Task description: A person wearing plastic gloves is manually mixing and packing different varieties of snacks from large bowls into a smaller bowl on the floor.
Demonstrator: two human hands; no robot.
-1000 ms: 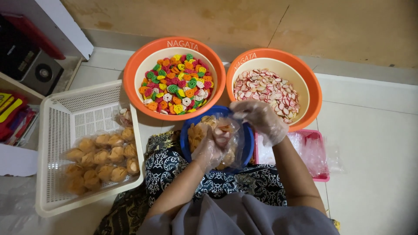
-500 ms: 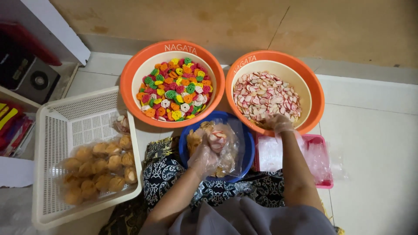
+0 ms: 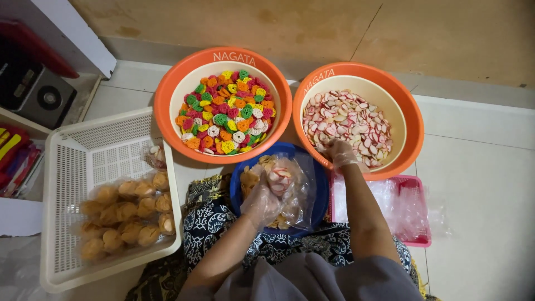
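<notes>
The left hand [image 3: 261, 202] is held close in front of the body, gloved in thin clear plastic, its fingers [image 3: 273, 187] curled closed in a grip. The right hand [image 3: 340, 153], likewise gloved, is stretched farther forward on a bare, nearly straight forearm, its fingers [image 3: 333, 146] bent downward and bunched together.

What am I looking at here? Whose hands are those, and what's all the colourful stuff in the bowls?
The camera sits on a person's head and looks down, so these are that person's own hands, in thin clear gloves. The left hand holds a clear plastic bag with a few crackers inside, over a blue bowl. The right hand reaches into an orange bowl of pink-and-white crackers. Another orange bowl holds rainbow-coloured crackers. On the floor, a white basket holds filled bags, and a pink tray holds plastic bags.
</notes>
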